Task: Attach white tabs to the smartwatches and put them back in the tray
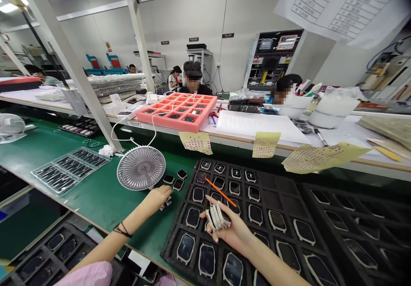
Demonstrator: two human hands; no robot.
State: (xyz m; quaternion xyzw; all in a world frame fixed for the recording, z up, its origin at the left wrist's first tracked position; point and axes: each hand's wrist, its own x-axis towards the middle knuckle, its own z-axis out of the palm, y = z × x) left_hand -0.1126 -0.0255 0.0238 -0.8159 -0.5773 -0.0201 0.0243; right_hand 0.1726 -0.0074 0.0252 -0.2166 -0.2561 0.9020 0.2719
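My right hand (pixel 233 230), palm up above a black foam tray (pixel 284 198), is closed around a small stack of smartwatches (pixel 218 216) with pale cases. Smartwatches fill many of the tray's compartments, among them a watch (pixel 207 260) near the front edge; a few at the back have lit screens. Beside the tray, my left hand (pixel 160 197) reaches down to the green bench (pixel 138 217) with its fingers curled over small dark and silvery pieces, partly hidden. Just beyond it lie several loose watches (pixel 178 185). A thin orange stick (pixel 221 192) slants across the tray.
A round white fan (pixel 141 168) stands left of my left hand. Further left is a clear plastic tray (pixel 72 168) of dark parts. Another black tray (pixel 349 230) lies at right. On the shelf sits a pink foam tray (pixel 189 123); a person (pixel 192 78) sits behind it.
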